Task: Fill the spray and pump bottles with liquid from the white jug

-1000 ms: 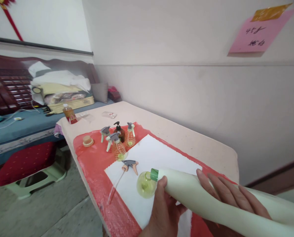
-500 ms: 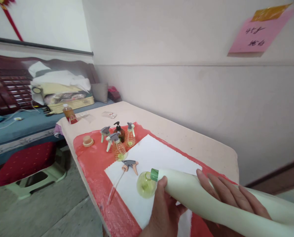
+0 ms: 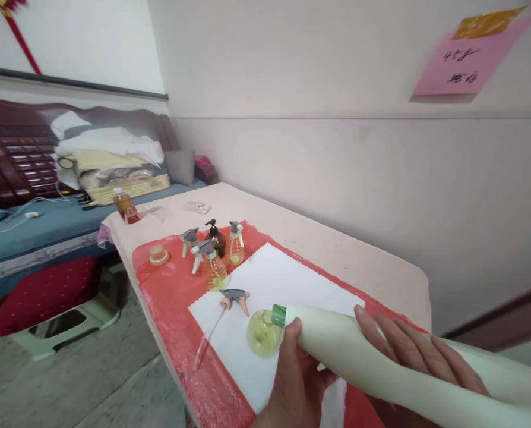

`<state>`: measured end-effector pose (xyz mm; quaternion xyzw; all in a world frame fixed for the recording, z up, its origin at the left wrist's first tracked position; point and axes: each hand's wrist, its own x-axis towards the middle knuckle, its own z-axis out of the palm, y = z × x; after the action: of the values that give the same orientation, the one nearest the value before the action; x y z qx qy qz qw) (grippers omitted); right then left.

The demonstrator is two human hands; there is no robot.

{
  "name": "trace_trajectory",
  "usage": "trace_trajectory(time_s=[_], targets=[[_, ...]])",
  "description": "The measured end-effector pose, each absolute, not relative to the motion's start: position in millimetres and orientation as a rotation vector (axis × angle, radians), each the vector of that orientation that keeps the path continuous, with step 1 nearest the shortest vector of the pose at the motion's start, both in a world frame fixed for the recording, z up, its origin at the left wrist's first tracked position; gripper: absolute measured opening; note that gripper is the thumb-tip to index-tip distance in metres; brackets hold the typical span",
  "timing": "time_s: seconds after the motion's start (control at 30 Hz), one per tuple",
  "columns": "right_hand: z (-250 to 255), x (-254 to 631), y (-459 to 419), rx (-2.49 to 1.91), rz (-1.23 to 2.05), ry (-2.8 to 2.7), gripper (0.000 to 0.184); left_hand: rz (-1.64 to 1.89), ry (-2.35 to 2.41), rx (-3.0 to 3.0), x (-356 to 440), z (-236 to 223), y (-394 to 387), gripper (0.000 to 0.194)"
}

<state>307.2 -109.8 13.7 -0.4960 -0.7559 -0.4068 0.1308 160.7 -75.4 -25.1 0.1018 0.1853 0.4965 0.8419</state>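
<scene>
A large pale green jug [image 3: 332,330] lies tilted nearly flat across the lower right, its green threaded neck [image 3: 278,315] at the mouth of a clear round bottle [image 3: 264,339] with yellowish liquid. My left hand [image 3: 294,374] supports the jug just behind the neck, thumb on its side. Farther back, my right hand [image 3: 419,351] wraps its fingers over the jug's handle part; its thumb is hidden. Left of the round bottle, a grey and peach trigger sprayer head [image 3: 235,300] rests with its clear tube [image 3: 207,339] on a white cloth [image 3: 287,276].
Several spray bottles [image 3: 215,270] and a dark pump bottle [image 3: 216,235] stand on the red sheet [image 3: 158,282]. Beyond are a beige cap-like piece [image 3: 159,254] and a drink bottle [image 3: 126,207]. A red-topped stool [image 3: 51,294] stands left of the table; the wall runs behind it.
</scene>
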Motion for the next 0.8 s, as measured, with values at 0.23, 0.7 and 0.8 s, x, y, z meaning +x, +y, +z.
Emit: trace_trajectory(time_s=[0.23,0.7,0.8], targets=[[13.9,307.9,-110.7,-1.427,-1.186,-2.188,0.050,1.057,0.397,0.207,160.7,-26.3,-74.8,0.064],[12.7,307.0,-109.5,-1.420,-1.228,-2.171,0.049,1.052,0.375,0.222,161.0,-26.4,-75.5,0.063],[13.1,306.8,-110.0,-1.418,-1.225,-2.195,0.049,1.043,0.368,0.231,160.8,-27.7,-75.2,0.065]])
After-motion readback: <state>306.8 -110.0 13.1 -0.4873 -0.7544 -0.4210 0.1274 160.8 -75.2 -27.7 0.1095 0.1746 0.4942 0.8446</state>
